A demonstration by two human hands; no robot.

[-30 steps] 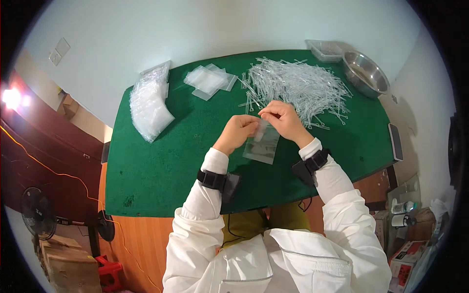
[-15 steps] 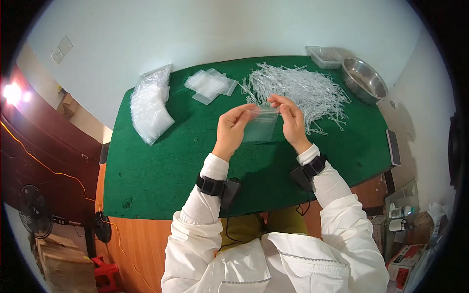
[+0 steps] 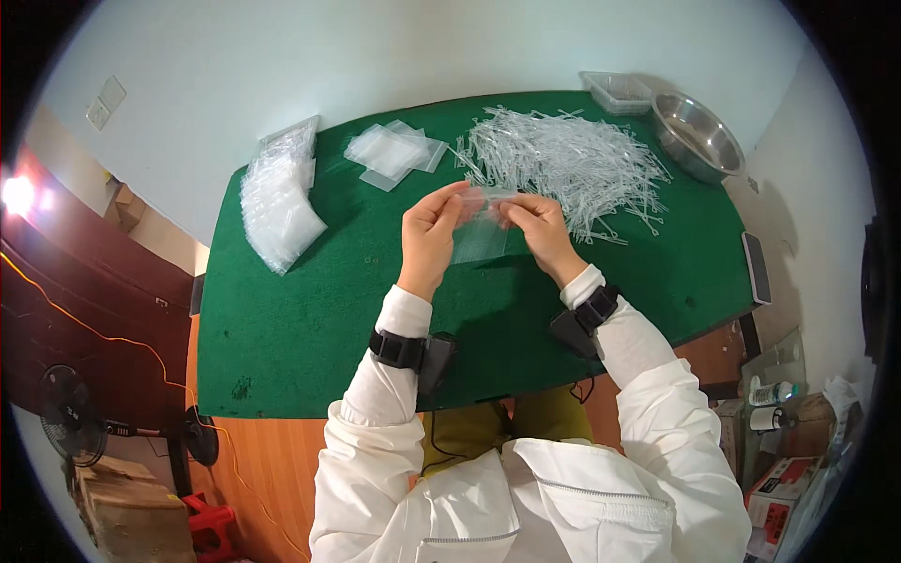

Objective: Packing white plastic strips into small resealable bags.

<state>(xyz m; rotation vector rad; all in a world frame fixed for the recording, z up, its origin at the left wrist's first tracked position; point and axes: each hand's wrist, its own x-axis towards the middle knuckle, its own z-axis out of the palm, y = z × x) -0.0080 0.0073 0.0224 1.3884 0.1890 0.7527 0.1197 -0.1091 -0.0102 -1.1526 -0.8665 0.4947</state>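
A small clear zip bag (image 3: 480, 240) hangs between my hands above the green table, its top edge uppermost. My left hand (image 3: 431, 230) pinches the upper left corner. The fingers of my right hand (image 3: 542, 232) are closed on the bag's top edge near its right side. Just beyond my hands spreads a large heap of thin clear plastic sticks with looped ends (image 3: 568, 164). A few flat clear bags (image 3: 392, 153) lie loosely overlapped behind my left hand. Whether anything is inside the held bag I cannot tell.
A fanned stack of clear bags (image 3: 280, 206) lies at the table's left. At the back right stand a clear plastic tray (image 3: 619, 93) and a steel bowl (image 3: 696, 137). A phone-like flat device (image 3: 755, 268) sits at the right edge of the green table (image 3: 310, 347).
My right hand has moved left along the bag's top edge, closer to my left hand. Its raised fingers have come down onto the bag. The view has shifted slightly.
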